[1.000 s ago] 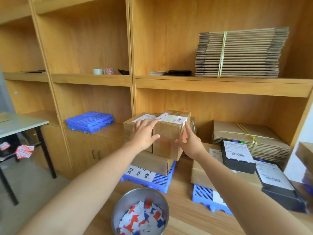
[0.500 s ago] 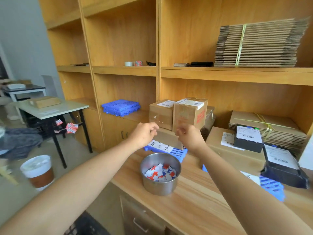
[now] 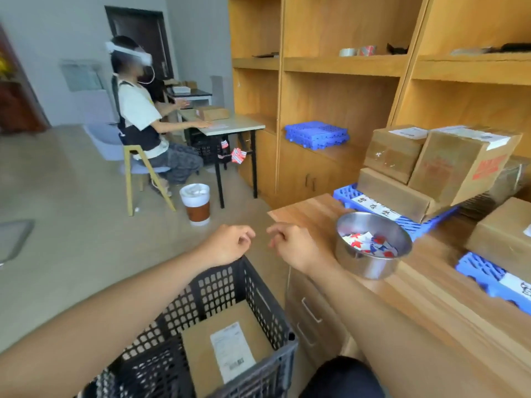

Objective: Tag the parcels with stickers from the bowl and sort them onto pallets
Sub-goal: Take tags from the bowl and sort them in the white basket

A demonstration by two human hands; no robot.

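Big wooden shelving [image 3: 342, 99] fills the upper right of the frame, and below it the wooden counter [image 3: 431, 317] runs down to the lower right. At bottom centre sits a black mesh crate [image 3: 258, 294], and inside it lies one brown parcel [image 3: 198, 357], label up. On the right, three parcels are stacked on a blue pallet [image 3: 431, 224] on the counter: a flat box [image 3: 393, 196] underneath, with a small box [image 3: 393, 153] and a taller box [image 3: 459, 170] side by side on top of it. At the far right edge, another parcel [image 3: 502, 239] rests on a second blue pallet [image 3: 482, 271].

The steel bowl [image 3: 370, 267] stands on the counter near its left end, just in front of the first pallet, with red, white and blue stickers [image 3: 370, 244] heaped inside.

Now the hands, mid-frame, above the crate's far rim. The left hand [image 3: 227, 247] hangs in the air, its fingers [image 3: 247, 234] loosely curled, thumb and forefinger tips close together, with nothing visible between them. The right hand [image 3: 298, 249] is beside it, just left of the bowl and clear of it, its fingers [image 3: 277, 229] curled in loosely too, nothing seen in its grasp. The two hands are near each other but apart, touching neither parcel, bowl nor crate.
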